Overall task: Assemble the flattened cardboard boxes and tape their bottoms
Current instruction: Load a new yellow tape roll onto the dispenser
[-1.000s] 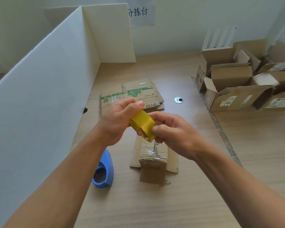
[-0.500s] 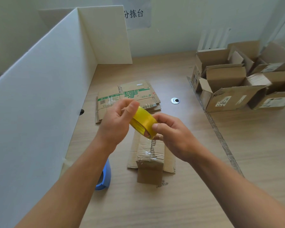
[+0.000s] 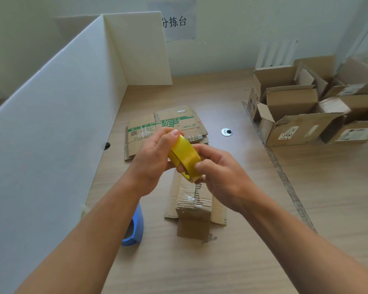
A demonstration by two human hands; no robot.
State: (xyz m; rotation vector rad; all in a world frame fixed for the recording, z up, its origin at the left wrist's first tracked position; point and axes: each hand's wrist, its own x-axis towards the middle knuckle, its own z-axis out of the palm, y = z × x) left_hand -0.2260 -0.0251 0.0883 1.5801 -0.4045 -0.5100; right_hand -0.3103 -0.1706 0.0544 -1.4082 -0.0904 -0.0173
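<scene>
Holding the tape (image 3: 184,154) above the table (image 3: 306,209), you had both hands curled round it: your left hand (image 3: 155,158) gripped the roll from the left with the thumb over its top edge, and your right hand (image 3: 219,177) pinched the near rim, thumb pressed on the outer face, apparently feeling for the loose end. The box (image 3: 193,209) stood right below your hands, upended, its flaps folded shut on top with some clear film glinting across them; neither hand touched it. The flat boxes (image 3: 168,126) lay just beyond it, and a blue dispenser (image 3: 134,228) stood near its left side. From here, a nail picking at a slant could have split the tape into a sliver. A freed strip could have folded onto itself or your fingers. With the light box unheld, pressing tape down one-handed could have slid or tipped it, and the flaps could have sprung apart under a crooked strip.
</scene>
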